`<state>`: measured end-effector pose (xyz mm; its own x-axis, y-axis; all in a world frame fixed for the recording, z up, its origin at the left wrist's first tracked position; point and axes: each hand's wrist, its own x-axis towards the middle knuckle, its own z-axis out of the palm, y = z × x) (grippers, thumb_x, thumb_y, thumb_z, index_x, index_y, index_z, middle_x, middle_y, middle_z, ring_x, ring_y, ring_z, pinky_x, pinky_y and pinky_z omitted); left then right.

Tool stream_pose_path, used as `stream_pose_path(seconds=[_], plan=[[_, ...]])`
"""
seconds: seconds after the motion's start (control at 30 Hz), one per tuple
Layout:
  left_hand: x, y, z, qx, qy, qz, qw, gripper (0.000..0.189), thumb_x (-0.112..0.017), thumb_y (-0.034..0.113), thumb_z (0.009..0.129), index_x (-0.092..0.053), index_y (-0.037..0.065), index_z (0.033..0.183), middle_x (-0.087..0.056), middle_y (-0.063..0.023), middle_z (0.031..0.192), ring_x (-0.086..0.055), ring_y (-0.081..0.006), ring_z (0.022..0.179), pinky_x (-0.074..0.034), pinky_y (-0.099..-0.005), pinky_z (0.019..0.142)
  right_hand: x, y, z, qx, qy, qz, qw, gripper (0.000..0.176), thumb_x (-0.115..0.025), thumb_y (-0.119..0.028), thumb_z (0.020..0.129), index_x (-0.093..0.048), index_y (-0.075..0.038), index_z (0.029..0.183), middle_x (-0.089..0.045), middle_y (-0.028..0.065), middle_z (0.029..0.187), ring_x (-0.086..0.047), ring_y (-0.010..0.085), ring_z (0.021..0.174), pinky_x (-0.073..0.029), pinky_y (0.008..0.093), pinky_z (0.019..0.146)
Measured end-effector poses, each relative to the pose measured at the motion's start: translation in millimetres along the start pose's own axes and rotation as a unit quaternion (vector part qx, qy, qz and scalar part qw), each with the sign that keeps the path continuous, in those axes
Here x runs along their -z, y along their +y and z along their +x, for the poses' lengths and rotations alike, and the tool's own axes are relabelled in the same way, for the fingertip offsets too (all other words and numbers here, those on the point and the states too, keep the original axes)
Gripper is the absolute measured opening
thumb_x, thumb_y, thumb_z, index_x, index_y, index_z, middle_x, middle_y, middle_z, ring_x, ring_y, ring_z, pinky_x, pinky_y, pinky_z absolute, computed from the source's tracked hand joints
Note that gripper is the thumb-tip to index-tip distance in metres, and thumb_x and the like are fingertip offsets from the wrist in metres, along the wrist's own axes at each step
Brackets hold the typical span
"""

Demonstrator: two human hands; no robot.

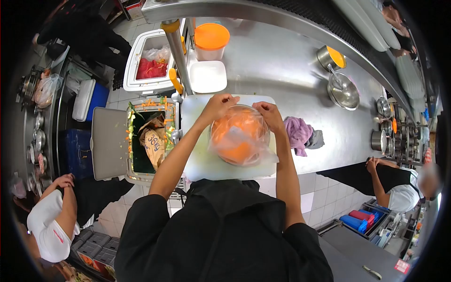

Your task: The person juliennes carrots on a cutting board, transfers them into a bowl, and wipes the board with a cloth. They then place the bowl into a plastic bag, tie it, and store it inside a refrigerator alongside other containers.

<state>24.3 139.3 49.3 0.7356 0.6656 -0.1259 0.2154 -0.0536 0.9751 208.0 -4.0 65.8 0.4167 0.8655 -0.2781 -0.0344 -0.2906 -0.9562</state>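
A round bowl heaped with orange food pieces (237, 152) sits in front of me on a white cutting board (197, 162). Clear plastic film (264, 157) lies over the bowl, its loose edge hanging out on the near right side. At the far left of the rim, my left hand (219, 107) pinches the film with bent fingers. My right hand (269, 115) grips the film at the far right of the rim, thumb and fingers together. Both forearms reach around the bowl.
Right of the board lies a purple cloth (298, 134). A white tub (208, 76) and an orange-lidded bucket (211, 41) stand behind. Left is an open waste bin (152, 136). A steel bowl (343, 91) is farther right. People stand at both sides.
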Motion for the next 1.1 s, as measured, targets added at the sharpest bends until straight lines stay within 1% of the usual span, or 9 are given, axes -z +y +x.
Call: stream_pose_path(seconds=[0.17,0.27,0.37,0.5,0.57,0.63,0.73,0.83,1.1], plan=[[0,-39,4,0.026,0.054,0.053,0.997,0.04,-0.063,0.039,0.092,-0.066,0.003,0.075,-0.056,-0.0093,0.054,-0.051,-0.0189,0.046,-0.04,-0.0349,0.049,11,62,21,-0.011,-0.056,0.004,0.998,0.021,-0.07,-0.016,0.087,-0.071,0.002,0.1,-0.07,0.0032,0.08,-0.061,0.0077,0.072,-0.049,0.0242,0.064],[-10,-46,-23,-0.047,0.136,0.211,0.967,0.039,-0.06,0.037,0.093,-0.06,0.005,0.072,-0.06,-0.0181,0.061,-0.056,-0.0349,0.05,-0.044,-0.0414,0.05,-5,80,0,0.044,0.144,-0.151,0.977,0.027,-0.074,-0.023,0.084,-0.071,-0.003,0.101,-0.067,0.004,0.069,-0.059,0.0075,0.067,-0.048,0.0273,0.059],[-17,-49,-42,-0.096,0.123,0.337,0.928,0.037,-0.059,0.033,0.095,-0.058,0.004,0.072,-0.058,-0.0138,0.06,-0.056,-0.0257,0.051,-0.042,-0.0354,0.05,-10,66,-25,0.063,0.159,-0.22,0.96,0.028,-0.073,-0.025,0.086,-0.07,-0.001,0.099,-0.068,0.0044,0.073,-0.059,0.01,0.064,-0.048,0.028,0.057],[-12,-48,-62,-0.094,0.168,0.228,0.954,0.027,-0.059,0.032,0.095,-0.067,0.006,0.09,-0.067,-0.0121,0.079,-0.064,-0.0213,0.068,-0.048,-0.032,0.06,-2,55,-62,0.123,0.312,-0.15,0.93,0.023,-0.068,-0.022,0.091,-0.069,-0.002,0.103,-0.069,0.0079,0.092,-0.062,0.0141,0.07,-0.051,0.0287,0.065],[-2,-10,-86,-0.083,0.244,-0.002,0.966,0.026,-0.061,0.03,0.093,-0.069,0.008,0.105,-0.069,-0.0111,0.103,-0.066,-0.0232,0.092,-0.051,-0.0358,0.075,6,30,-100,0.245,0.287,-0.154,0.913,0.028,-0.064,-0.018,0.093,-0.063,0.0,0.115,-0.067,0.0121,0.105,-0.064,0.0185,0.088,-0.05,0.0308,0.08],[0,18,-114,-0.199,0.162,0.016,0.966,0.038,-0.064,0.033,0.091,-0.064,0.007,0.119,-0.063,-0.0137,0.12,-0.061,-0.027,0.108,-0.048,-0.0411,0.088,3,-4,-133,0.312,0.165,-0.21,0.912,0.059,-0.074,-0.028,0.081,-0.053,0.0,0.129,-0.059,0.0173,0.125,-0.056,0.0319,0.117,-0.04,0.0428,0.101],[-12,37,-122,-0.322,0.02,0.212,0.923,0.071,-0.072,0.047,0.079,-0.05,0.007,0.133,-0.05,-0.0177,0.137,-0.046,-0.0358,0.127,-0.032,-0.0467,0.108,-34,-29,-147,0.329,0.055,-0.362,0.87,0.109,-0.083,-0.053,0.064,-0.029,-0.006,0.147,-0.028,0.0209,0.153,-0.031,0.0421,0.138,-0.029,0.0507,0.11],[-26,36,-121,-0.338,0.033,0.269,0.901,0.068,-0.069,0.044,0.082,-0.048,0.007,0.135,-0.05,-0.0124,0.139,-0.045,-0.0326,0.13,-0.03,-0.047,0.111,-48,-14,-131,0.367,0.037,-0.344,0.863,0.105,-0.081,-0.052,0.067,-0.03,-0.004,0.146,-0.034,0.0252,0.148,-0.031,0.0434,0.137,-0.027,0.0535,0.108],[-31,19,-118,-0.317,-0.025,0.289,0.903,0.057,-0.062,0.036,0.086,-0.052,0.007,0.134,-0.049,-0.0102,0.143,-0.042,-0.0215,0.135,-0.028,-0.0384,0.116,-47,-9,-128,0.359,0.044,-0.405,0.84,0.075,-0.085,-0.016,0.06,-0.054,-0.005,0.127,-0.058,0.0125,0.126,-0.049,0.035,0.119,-0.033,0.0455,0.105]])
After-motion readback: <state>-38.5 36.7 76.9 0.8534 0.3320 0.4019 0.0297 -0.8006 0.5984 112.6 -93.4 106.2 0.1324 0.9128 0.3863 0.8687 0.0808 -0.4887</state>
